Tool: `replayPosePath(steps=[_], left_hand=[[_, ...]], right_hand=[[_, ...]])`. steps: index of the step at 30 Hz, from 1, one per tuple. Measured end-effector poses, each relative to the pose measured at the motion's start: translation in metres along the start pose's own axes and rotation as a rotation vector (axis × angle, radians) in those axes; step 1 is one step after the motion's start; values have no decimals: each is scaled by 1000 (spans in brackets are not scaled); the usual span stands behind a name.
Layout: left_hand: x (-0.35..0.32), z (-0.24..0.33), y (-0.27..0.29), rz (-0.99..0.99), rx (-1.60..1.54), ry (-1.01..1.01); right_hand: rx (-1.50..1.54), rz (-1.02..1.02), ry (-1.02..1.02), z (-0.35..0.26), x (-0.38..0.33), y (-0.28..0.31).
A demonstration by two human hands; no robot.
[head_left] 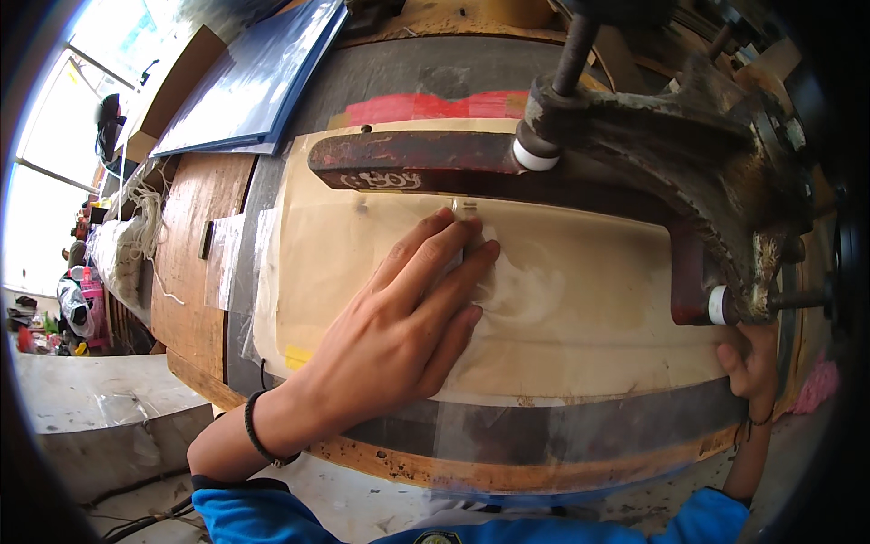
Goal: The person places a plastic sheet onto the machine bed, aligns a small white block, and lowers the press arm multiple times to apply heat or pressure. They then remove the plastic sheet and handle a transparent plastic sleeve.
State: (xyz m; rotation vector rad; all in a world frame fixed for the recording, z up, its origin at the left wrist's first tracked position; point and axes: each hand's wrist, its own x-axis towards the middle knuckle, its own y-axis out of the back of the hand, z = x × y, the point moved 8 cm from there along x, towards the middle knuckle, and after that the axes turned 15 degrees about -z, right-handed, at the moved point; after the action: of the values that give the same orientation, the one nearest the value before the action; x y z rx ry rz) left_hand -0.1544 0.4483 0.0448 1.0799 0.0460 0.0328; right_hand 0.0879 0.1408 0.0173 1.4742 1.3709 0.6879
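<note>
While the left hand (408, 317) lies flat with its fingers (444, 249) stretched out and close together, it presses a small clear plastic bag (467, 258) down onto the cream work surface (580, 326) of a press. The hand grips nothing; the palm and fingers simply rest on the bag, which sits near the middle of that cream surface, its upper end just below the dark red press bar (408, 161). A small pale tab (464, 208) shows at the bag's top, right under the bar. A black cord bracelet (256, 431) circles the left wrist.

The right hand (752, 358) is at the right end of the cream surface, directly below the rusty iron arm (689, 136) of the press. Its fingers curl toward the machine, but whether they close on something cannot be told, since the metal hides them.

Left of the cream surface lie a wooden board (195, 263) and further clear bags (227, 263). Beyond the press bar, to the upper left, a blue sheet (245, 82) rests on cardboard.
</note>
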Motion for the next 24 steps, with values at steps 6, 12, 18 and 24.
replayPosePath(steps=[6,12,18,24], left_hand=[[1,-1,-1,0,-27,-3],[1,-3,-1,-17,-27,6],[3,-3,-1,-30,-18,9],[3,-2,0,-33,-9,12]], right_hand=[[228,54,-182,20,-14,-7],[247,63,-223,22,-17,-8],[118,136,-182,23,-23,-8],[212,127,-233,31,-27,-12]])
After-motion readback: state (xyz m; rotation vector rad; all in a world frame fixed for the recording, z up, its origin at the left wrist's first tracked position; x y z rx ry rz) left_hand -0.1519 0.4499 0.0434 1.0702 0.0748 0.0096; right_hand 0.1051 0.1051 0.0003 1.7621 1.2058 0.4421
